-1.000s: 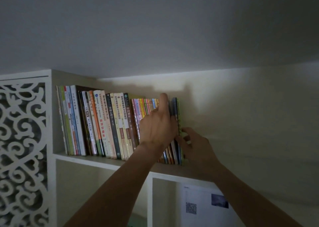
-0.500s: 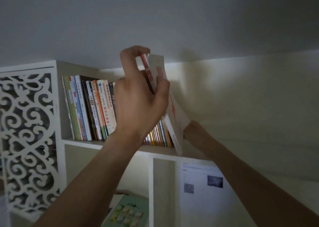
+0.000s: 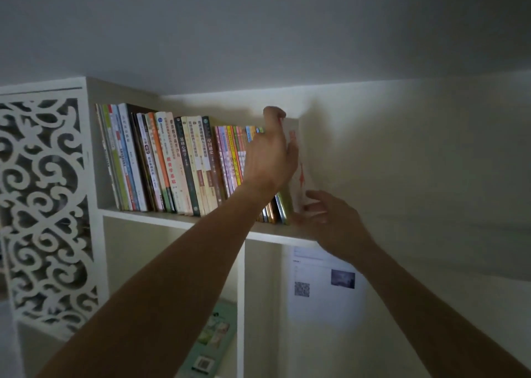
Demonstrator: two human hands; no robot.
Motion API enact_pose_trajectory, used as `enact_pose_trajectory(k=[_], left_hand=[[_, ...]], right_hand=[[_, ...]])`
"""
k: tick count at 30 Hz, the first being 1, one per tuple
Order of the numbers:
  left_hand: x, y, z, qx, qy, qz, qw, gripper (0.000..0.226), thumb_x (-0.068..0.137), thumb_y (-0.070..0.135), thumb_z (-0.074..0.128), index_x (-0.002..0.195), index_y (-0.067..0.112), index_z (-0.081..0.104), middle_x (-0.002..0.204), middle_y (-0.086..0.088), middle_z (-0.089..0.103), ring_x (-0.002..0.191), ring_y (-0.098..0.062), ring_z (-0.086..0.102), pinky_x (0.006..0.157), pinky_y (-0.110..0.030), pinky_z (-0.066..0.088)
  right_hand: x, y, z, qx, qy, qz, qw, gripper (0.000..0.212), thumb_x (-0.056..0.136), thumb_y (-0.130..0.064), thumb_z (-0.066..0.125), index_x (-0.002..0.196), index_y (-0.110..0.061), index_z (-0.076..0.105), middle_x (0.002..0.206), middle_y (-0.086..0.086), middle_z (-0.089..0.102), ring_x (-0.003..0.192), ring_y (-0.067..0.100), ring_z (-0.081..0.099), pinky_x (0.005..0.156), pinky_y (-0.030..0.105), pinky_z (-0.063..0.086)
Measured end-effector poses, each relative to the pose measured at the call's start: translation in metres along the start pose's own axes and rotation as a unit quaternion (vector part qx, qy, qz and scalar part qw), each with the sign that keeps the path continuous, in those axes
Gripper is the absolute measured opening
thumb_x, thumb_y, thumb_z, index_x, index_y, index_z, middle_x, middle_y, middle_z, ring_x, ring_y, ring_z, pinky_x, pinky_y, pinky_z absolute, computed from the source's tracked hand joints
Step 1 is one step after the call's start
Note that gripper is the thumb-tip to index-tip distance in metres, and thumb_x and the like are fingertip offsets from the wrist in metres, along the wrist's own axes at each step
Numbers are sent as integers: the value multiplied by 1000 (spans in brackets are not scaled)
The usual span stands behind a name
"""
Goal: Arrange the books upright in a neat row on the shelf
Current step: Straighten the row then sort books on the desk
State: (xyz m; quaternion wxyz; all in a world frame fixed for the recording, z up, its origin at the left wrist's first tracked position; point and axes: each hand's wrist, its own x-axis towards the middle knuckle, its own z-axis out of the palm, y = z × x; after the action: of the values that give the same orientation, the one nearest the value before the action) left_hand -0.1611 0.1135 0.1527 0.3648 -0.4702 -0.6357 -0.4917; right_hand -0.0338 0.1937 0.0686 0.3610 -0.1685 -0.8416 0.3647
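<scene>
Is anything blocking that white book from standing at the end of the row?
Nothing visible does. The white book already stands at the right end of the row of books, held at its top by the left hand, with the right hand at its bottom edge.

A dim room in a home: a white bookcase (image 3: 172,222) with a carved scrollwork panel (image 3: 43,205), packed with books (image 3: 172,162), under a plain ceiling (image 3: 258,32).

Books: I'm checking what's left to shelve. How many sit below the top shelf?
1: a green book lies tilted under the shelf, left of the divider. Others may be hidden behind the left arm or beyond the picture's edge.
</scene>
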Motion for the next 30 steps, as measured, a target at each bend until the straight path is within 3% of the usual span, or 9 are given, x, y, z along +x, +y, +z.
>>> enact_pose_trajectory(k=[3, 5, 8, 11, 15, 18, 24, 27, 30], left_hand=[[-3, -12, 2, 94, -37, -17, 995, 49, 97, 19, 63, 138, 8, 40, 70, -2, 55, 64, -25, 54, 57, -35, 40], [-1, -20, -6, 144, -50, -38, 988, 65, 97, 40, 64, 148, 11, 35, 88, -11, 67, 84, -33, 63, 68, -38, 50], [-6, -30, -22, 175, -63, -36, 982, 82, 97, 52, 60, 159, 16, 20, 101, -14, 71, 88, -34, 68, 76, -44, 58], [-28, -40, -32, 173, -74, -10, 982, 66, 99, 35, 62, 154, 17, 30, 92, -6, 68, 69, -23, 58, 63, -32, 47], [-65, -55, -33, 171, -104, 13, 980, 55, 100, 34, 63, 148, 18, 41, 80, 2, 60, 71, -21, 62, 64, -29, 38], [-94, -67, -32, 116, -115, 3, 987, 53, 98, 37, 66, 143, 18, 46, 96, -6, 71, 88, -29, 69, 69, -33, 47], [-188, -73, -32, 91, -42, 54, 994, 31, 94, 30, 66, 118, 9, 67, 117, -14, 63, 109, -30, 58, 88, -35, 48], [-260, -78, -21, 66, -47, 79, 994, 20, 96, 20, 65, 109, 6, 71, 113, -18, 62, 104, -34, 59, 86, -43, 50], [-342, -89, 3, 23, -154, 21, 988, 19, 97, 22, 64, 110, 9, 69, 112, -14, 60, 103, -31, 60, 86, -39, 50]], right_hand=[[12, -3, 23, -104, -26, -20, 994, 54, 86, -35, 77, 136, -23, 59, 114, -5, 71, 102, 18, 71, 94, 32, 53], [23, -6, 32, -115, -12, -17, 993, 56, 86, -32, 75, 138, -22, 58, 120, 0, 71, 105, 24, 70, 98, 41, 54], [40, -8, 37, -182, -10, 0, 983, 49, 90, -34, 69, 136, -19, 60, 125, 5, 69, 111, 27, 65, 100, 38, 51], [53, -7, 37, -210, -57, 13, 976, 46, 94, -39, 66, 134, -16, 62, 127, 8, 68, 113, 27, 63, 96, 32, 48], [57, -4, 38, -206, -91, 7, 974, 50, 99, -45, 59, 142, -19, 56, 132, 8, 65, 114, 27, 62, 94, 30, 47], [39, 0, 51, -245, -5, -29, 969, 51, 98, -50, 58, 133, -12, 56, 120, 13, 66, 105, 31, 63, 92, 40, 52], [-67, 39, 88, -201, 231, -223, 926, 36, 93, -30, 66, 124, -10, 64, 125, 8, 63, 120, 26, 56, 100, 30, 44], [-121, 89, 106, -198, 235, -218, 926, 28, 94, -22, 66, 118, -7, 67, 127, 8, 64, 122, 24, 55, 103, 22, 41], [-176, 164, 124, -186, 183, -97, 960, 26, 95, -24, 67, 119, -13, 66, 121, 1, 64, 113, 21, 57, 93, 22, 45]])
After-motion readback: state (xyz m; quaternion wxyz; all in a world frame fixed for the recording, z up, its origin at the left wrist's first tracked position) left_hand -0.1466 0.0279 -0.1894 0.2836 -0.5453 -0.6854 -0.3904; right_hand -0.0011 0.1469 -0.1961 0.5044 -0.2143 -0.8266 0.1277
